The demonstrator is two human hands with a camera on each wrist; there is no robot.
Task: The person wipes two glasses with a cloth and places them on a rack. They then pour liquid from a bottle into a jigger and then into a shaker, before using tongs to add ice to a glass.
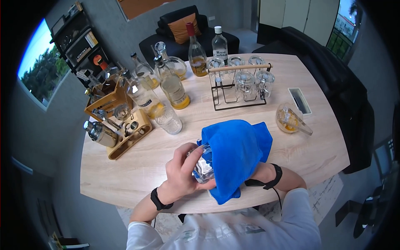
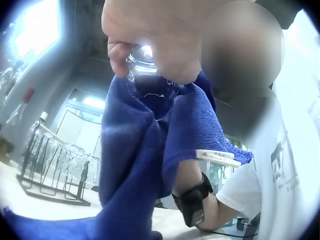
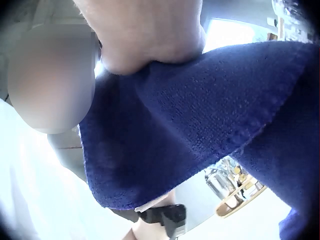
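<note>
My left hand [image 1: 182, 170] grips a clear drinking glass [image 1: 204, 168], tilted over the front of the table, its fingers and thumb curled round the sides. A bright blue cloth [image 1: 237, 150] covers the glass's right end, and part of it shows through the glass wall in the left wrist view. Under the cloth's right side, my right hand [image 1: 262, 171] holds the cloth against the glass; folds hide its fingers. In the right wrist view the cloth [image 3: 200, 105] hangs down from that hand, with a white label at its edge.
A black rack [image 1: 239, 106] with upturned glass mugs stands behind the cloth. To its right sits a bowl [image 1: 287, 121] with tongs [image 1: 300, 125]. On the left are several liquor bottles [image 1: 173, 87], a patterned glass [image 1: 169, 120], a wooden bar-tool stand [image 1: 131, 137] and a shaker [image 1: 100, 132].
</note>
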